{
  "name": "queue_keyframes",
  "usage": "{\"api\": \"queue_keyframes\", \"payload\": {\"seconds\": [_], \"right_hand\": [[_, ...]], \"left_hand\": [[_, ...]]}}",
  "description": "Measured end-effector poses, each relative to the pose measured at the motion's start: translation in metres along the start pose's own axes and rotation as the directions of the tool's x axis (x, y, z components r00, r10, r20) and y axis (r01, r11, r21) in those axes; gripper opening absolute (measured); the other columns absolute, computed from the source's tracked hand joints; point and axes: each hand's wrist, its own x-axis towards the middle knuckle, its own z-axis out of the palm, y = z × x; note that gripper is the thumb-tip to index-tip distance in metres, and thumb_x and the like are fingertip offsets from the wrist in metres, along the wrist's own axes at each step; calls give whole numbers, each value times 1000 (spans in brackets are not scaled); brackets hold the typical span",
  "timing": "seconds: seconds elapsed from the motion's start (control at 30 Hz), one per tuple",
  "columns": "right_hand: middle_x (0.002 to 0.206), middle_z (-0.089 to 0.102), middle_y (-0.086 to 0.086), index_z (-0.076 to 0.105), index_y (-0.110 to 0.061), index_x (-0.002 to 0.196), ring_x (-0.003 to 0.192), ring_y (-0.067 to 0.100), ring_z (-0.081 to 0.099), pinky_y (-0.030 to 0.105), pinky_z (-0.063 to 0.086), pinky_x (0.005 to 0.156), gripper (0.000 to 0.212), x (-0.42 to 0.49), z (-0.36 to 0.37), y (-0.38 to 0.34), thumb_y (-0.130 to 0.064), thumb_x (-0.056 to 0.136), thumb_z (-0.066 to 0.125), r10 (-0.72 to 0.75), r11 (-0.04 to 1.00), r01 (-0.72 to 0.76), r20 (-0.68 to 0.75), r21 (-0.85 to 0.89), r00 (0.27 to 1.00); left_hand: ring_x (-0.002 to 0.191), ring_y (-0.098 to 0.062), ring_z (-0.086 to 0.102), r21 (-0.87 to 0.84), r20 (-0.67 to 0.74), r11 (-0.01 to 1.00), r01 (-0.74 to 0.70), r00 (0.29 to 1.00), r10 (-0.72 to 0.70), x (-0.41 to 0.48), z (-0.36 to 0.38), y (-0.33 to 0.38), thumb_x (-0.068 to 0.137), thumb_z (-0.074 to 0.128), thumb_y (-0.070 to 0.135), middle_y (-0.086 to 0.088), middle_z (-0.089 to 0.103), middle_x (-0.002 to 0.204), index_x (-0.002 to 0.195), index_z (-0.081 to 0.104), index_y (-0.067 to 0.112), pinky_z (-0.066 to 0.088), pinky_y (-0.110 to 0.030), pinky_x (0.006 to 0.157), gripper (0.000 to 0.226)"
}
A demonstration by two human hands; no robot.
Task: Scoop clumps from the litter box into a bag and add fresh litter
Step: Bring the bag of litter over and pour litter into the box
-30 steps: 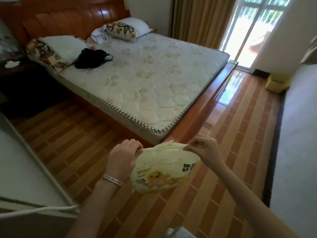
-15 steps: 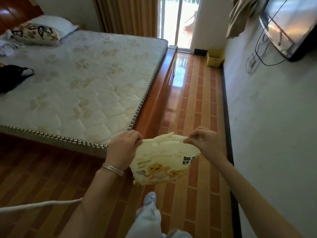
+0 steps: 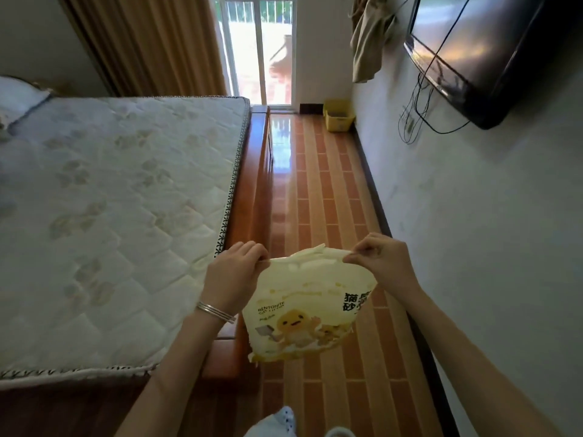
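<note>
The room had a glossy floor (image 3: 334, 216) of orange-brown brick-pattern tiles, forming a narrow aisle between a bed and a white plaster wall (image 3: 489, 231). The bed carried a bare white quilted mattress (image 3: 110, 200) on a reddish wooden frame (image 3: 252, 190). A black flat-screen television (image 3: 492, 52) hung on the wall with its cables trailing below. A yellow plastic tub (image 3: 339, 119) stood at the far end of the aisle against the wall, near a sliding glass door (image 3: 262, 48) – its contents were too small to make out. A pale yellow plastic bag of bentonite cat litter (image 3: 310, 310) hung in the air over the aisle, just beside the foot corner of the frame, with its printed face – a yellow cartoon duck – toward the camera. The left hand (image 3: 235, 279), with thin silver bangles (image 3: 216, 311) at the wrist, pinched the bag's top left corner with curled fingers. The right hand (image 3: 383, 263) pinched the top right edge between thumb and fingertips, and the top edge was stretched between the two hands.
</note>
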Motion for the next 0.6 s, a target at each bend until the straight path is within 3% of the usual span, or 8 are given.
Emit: {"api": "queue_keyframes", "payload": {"seconds": [0.13,0.37,0.6], "right_hand": [[66,62,-10,63,-35,64,67,9,59,15,46,61,24,34,7,9,-22,63,83,7,1000,-8,-21,-11,1000],[68,64,-7,69,-26,67,67,11,61,30,52,63,15,102,13,30,-25,64,83,10,1000,-11,-48,-25,999],[69,65,-5,69,-25,67,67,11,61,30,52,64,14,193,4,67,-23,65,82,41,999,-41,-49,2,998]], "left_hand": [[65,-18,58,-12,-8,999,-31,999,31,39,10,-19,82,42,35,7,60,71,73,59,20,36,-26,48,25],[66,-20,58,-16,-20,999,-48,999,48,105,32,-48,83,42,36,6,61,73,75,60,18,34,-26,51,26],[62,-19,56,22,-27,998,-51,998,52,199,73,-66,83,53,28,6,60,71,74,60,18,29,-26,52,15]]}}
